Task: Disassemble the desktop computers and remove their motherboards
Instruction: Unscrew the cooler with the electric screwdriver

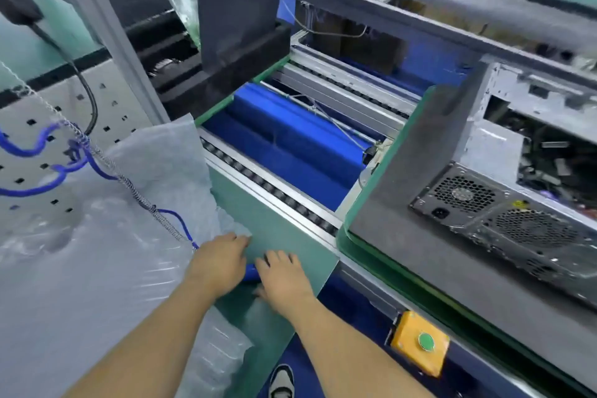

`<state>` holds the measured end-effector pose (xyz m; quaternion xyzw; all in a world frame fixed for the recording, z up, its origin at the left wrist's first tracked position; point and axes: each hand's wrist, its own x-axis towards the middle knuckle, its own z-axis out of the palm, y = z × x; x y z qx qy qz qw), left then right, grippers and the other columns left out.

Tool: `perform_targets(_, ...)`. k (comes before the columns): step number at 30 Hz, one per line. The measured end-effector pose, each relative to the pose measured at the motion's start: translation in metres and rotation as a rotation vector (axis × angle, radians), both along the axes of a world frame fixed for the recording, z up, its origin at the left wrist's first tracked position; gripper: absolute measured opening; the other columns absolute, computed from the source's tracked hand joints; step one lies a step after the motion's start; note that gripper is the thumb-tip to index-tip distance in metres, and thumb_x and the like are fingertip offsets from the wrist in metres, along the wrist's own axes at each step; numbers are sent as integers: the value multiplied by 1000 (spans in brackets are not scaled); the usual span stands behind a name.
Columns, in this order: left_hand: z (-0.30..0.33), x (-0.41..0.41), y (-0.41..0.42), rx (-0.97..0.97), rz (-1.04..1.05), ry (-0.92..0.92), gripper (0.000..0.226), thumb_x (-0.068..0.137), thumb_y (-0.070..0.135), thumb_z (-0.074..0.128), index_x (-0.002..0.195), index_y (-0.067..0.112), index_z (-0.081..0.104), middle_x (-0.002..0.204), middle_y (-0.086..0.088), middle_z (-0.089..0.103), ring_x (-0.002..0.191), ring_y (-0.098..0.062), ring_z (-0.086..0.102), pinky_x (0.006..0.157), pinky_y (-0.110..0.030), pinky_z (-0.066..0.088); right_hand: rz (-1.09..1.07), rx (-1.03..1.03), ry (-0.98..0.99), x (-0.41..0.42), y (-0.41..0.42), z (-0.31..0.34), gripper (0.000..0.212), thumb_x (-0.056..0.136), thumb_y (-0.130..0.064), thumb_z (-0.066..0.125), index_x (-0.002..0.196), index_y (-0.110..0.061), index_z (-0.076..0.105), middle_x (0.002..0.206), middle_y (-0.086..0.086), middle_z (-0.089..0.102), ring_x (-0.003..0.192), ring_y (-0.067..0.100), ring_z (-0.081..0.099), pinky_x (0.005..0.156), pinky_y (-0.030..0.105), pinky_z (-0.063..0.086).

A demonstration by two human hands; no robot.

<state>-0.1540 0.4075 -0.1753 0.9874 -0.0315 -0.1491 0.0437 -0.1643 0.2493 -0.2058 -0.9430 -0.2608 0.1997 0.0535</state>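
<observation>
An opened desktop computer (504, 203) lies on a grey foam pad (420, 252) on a green pallet at the right, its fan grilles facing me and its inside exposed. My left hand (223, 263) and my right hand (284, 275) lie palm down, side by side, on a pale green board (258, 213) at the conveyor's near edge. A blue tool handle (249, 272) shows between them, partly hidden under both. A coiled cord (135, 194) runs down to my left wrist. Whether either hand grips the handle is hidden.
A second pallet at the upper left carries a black case (226, 52) with an upright dark grey panel (239, 3). Roller rails (274, 191) and blue cloth (290, 142) lie between the pallets. Clear plastic bags (113, 252) sit left; a yellow button box (420, 341) sits lower right.
</observation>
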Motion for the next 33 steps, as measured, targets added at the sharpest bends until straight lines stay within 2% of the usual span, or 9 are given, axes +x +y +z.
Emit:
perform_targets(5, 11, 9, -19, 38, 33, -88, 26, 92, 23, 46, 114, 19, 61, 110, -3, 63, 102, -28, 60, 79, -37, 45, -38, 66, 51, 3, 11, 9, 34, 92, 1, 56, 124, -3, 47, 122, 18, 49, 111, 35, 51, 86, 41, 42)
perform_targets(10, 73, 51, -95, -59, 3, -237, 18, 96, 28, 44, 96, 18, 59, 95, -3, 66, 92, -30, 63, 66, -34, 41, -388, 266, 81, 17, -45, 79, 38, 89, -7, 60, 124, -8, 45, 121, 14, 48, 109, 31, 52, 88, 38, 46)
perform_targets(14, 170, 89, -214, -273, -416, -735, 11, 84, 13, 53, 75, 9, 58, 69, -11, 58, 69, -35, 56, 55, -39, 39, -606, 329, -34, 37, -142, 170, 17, 92, -22, 55, 82, -10, 49, 89, 16, 58, 85, 36, 56, 71, 38, 49)
perform_targets(17, 234, 91, -298, -612, -761, -1090, 17, 78, 3, 48, 65, 3, 60, 60, -12, 53, 58, -31, 50, 51, -40, 38, -667, 437, -266, 52, -227, 229, 9, 92, -10, 51, 96, -10, 59, 91, 12, 60, 86, 27, 54, 73, 41, 50)
perform_targets(20, 267, 94, -359, -768, -902, -1247, 32, 90, 5, 39, 64, 4, 57, 60, -11, 48, 59, -27, 38, 57, -34, 25, -831, 809, -497, 66, -316, 276, 18, 88, -12, 63, 106, -9, 58, 87, -3, 62, 68, 1, 50, 63, 19, 46)
perform_targets(23, 251, 114, -397, -700, -858, -1133, 23, 82, 11, 45, 61, 8, 55, 57, -10, 49, 54, -31, 44, 47, -36, 30, -988, 1124, -564, 80, -394, 303, 31, 84, -19, 75, 101, -14, 49, 83, 3, 65, 69, 10, 56, 69, 31, 47)
perform_targets(25, 226, 134, -414, -572, -673, -928, 23, 79, 18, 45, 61, 8, 57, 56, -11, 54, 51, -33, 54, 41, -34, 37, -961, 1138, -550, 94, -428, 300, 30, 82, -9, 72, 92, -19, 46, 82, 11, 63, 72, 21, 54, 72, 40, 47)
perform_targets(29, 179, 182, -422, -410, -371, -638, 13, 84, 10, 63, 71, 11, 65, 68, -9, 62, 69, -36, 60, 57, -38, 41, -878, 1211, -362, 121, -449, 265, 26, 73, -14, 74, 91, -28, 61, 83, 12, 70, 67, 26, 67, 70, 40, 55)
perform_targets(33, 155, 201, -426, -290, -395, -513, 13, 90, 22, 54, 84, 18, 64, 79, 2, 60, 84, -25, 57, 69, -38, 45, -940, 1491, -132, 149, -455, 227, 24, 61, -33, 81, 80, -31, 66, 78, 14, 68, 60, 23, 60, 66, 51, 55)
